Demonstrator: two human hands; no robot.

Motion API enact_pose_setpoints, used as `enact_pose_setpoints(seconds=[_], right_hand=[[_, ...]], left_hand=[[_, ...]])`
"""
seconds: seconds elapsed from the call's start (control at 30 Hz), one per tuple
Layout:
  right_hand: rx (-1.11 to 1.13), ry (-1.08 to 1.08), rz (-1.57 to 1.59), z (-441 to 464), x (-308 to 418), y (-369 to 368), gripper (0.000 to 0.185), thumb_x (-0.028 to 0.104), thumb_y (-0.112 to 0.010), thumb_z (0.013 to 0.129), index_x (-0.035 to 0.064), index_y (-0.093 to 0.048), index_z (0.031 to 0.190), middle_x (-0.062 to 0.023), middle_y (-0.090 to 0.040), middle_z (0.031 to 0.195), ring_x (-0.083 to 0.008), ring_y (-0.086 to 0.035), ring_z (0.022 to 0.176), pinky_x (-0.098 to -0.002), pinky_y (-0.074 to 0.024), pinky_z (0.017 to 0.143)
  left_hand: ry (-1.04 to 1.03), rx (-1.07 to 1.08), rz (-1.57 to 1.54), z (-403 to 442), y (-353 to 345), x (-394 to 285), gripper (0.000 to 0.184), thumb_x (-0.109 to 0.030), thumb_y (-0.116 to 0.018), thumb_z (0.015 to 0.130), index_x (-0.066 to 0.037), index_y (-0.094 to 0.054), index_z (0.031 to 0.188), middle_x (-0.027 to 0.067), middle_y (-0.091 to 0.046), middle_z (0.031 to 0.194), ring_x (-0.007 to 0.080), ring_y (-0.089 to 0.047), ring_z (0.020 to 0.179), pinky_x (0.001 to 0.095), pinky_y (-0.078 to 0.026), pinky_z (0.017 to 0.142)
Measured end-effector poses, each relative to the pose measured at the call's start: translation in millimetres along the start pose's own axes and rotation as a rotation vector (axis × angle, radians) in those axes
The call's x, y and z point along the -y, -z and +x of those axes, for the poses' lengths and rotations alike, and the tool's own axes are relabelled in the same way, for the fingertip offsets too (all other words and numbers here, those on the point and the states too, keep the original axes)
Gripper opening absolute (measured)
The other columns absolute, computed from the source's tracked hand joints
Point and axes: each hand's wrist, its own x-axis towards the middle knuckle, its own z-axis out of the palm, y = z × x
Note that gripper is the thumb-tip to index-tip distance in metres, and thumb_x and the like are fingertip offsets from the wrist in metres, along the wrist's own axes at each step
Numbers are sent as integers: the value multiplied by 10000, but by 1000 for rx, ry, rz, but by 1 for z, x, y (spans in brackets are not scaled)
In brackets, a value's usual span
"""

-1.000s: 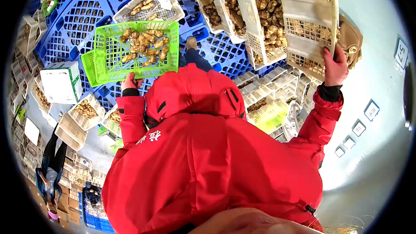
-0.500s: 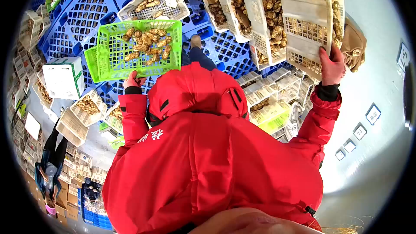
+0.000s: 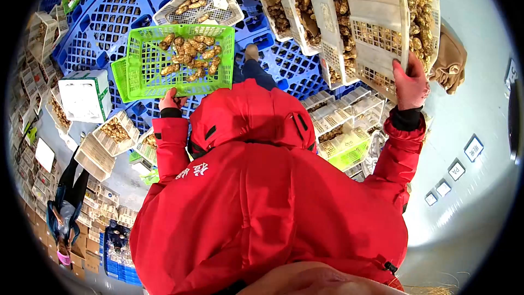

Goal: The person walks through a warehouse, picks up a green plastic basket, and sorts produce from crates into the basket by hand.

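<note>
- A person in a red jacket [image 3: 262, 186], seen from above, has both hands out in front, well apart.
- Left hand [image 3: 173, 100]: fingers curled around the near rim of a green basket [image 3: 227, 57]; the thumb's exact position is hard to tell.
- The green basket lies just beyond this hand, holding a loose cluster of knobbly brown pieces [image 3: 189, 50], their kind unclear. Another green basket [image 3: 120, 81] shows beneath it, sticking out to the left.
- Farther beyond the left hand, a shallow white crate [image 3: 233, 3] holds a few similar pieces and a white card [image 3: 220, 1].
- Blue pallets [image 3: 106, 22] spread beneath and around; left of the hand stands a white box [image 3: 82, 98] with a green stripe.
- Right hand [image 3: 410, 81]: thumb and fingers clamped on the near edge of a tilted white crate [image 3: 376, 13].
- Just beyond that hand, brown lumps [image 3: 420, 22] fill a crate beside the tilted one; more filled crates [image 3: 326, 27] stand to its left.
- Right of the right hand lies brown cloth [image 3: 450, 63].
</note>
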Motion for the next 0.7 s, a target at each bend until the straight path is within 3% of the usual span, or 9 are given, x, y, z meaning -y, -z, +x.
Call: enact_pose_setpoints(seconds=[0.1, 0.23, 0.33, 0.37, 0.47, 0.5, 0.53, 0.6, 0.7], right_hand=[[26, 9, -123, -1, 9, -5, 376, 32, -617, 722, -13, -505, 1077, -71, -593, 920, -106, -539, 814, -222, -417, 732], [68, 104, -63, -6, 8, -17, 343, 28, -609, 716, -23, -522, 1044, -75, -592, 909, -115, -537, 790, -225, -417, 712], [63, 196, -275, -7, 3, -30, 359, 83, -624, 688, -11, -530, 1022, -113, -576, 845, -177, -551, 749, -256, -424, 695], [92, 112, -268, -10, 15, -33, 373, 105, -632, 676, 3, -533, 1021, -119, -566, 813, -192, -548, 741, -275, -425, 688], [134, 138, -296, -14, 5, -52, 347, 117, -629, 675, 17, -545, 997, -136, -569, 824, -238, -547, 775, -303, -430, 682], [204, 120, -357, -15, 11, -54, 357, 138, -637, 664, 21, -547, 989, -146, -566, 839, -269, -545, 780, -315, -431, 699], [102, 253, -483, -20, 6, -60, 373, 153, -639, 660, 22, -542, 996, -143, -559, 867, -282, -539, 803, -324, -429, 718], [155, 164, -364, -22, 11, -59, 386, 151, -636, 656, 22, -535, 1005, -148, -550, 906, -295, -531, 828, -337, -430, 729], [190, 131, -400, -22, 10, -62, 396, 141, -632, 654, 15, -531, 1015, -153, -546, 917, -293, -526, 849, -336, -427, 733]], left_hand=[[8, -48, 13, 13, 5, 5, 89, -78, -577, 729, -22, -508, 722, 44, -448, 537, 197, -481, 450, 381, -511, 457], [-13, -20, 30, 9, 4, 6, 105, -89, -575, 738, -12, -506, 720, 46, -443, 532, 200, -482, 443, 368, -487, 410], [-4, -35, 61, 11, 3, 7, 156, -171, -573, 754, -18, -555, 772, 28, -403, 530, 182, -454, 474, 377, -485, 450], [-5, -22, 54, 13, 3, 9, 164, -175, -573, 755, -13, -558, 781, 29, -402, 534, 182, -454, 480, 378, -482, 451], [-5, 24, 47, 14, 3, 8, 192, -185, -571, 757, 0, -567, 808, 33, -398, 547, 181, -457, 497, 379, -473, 455], [2, -41, 20, 14, -1, 10, 153, -166, -565, 760, -13, -557, 767, 23, -391, 520, 182, -443, 456, 370, -463, 432], [1, -37, 17, 8, -6, 7, 118, -128, -572, 744, -18, -530, 734, 23, -398, 510, 174, -439, 429, 360, -471, 415], [3, -30, 10, -4, -14, 1, 120, -52, -586, 711, -28, -476, 669, 24, -411, 491, 157, -431, 376, 339, -487, 381], [5, 19, -21, 9, -7, 8, 118, -60, -595, 706, -7, -490, 699, 31, -423, 497, 160, -438, 380, 347, -489, 382]])
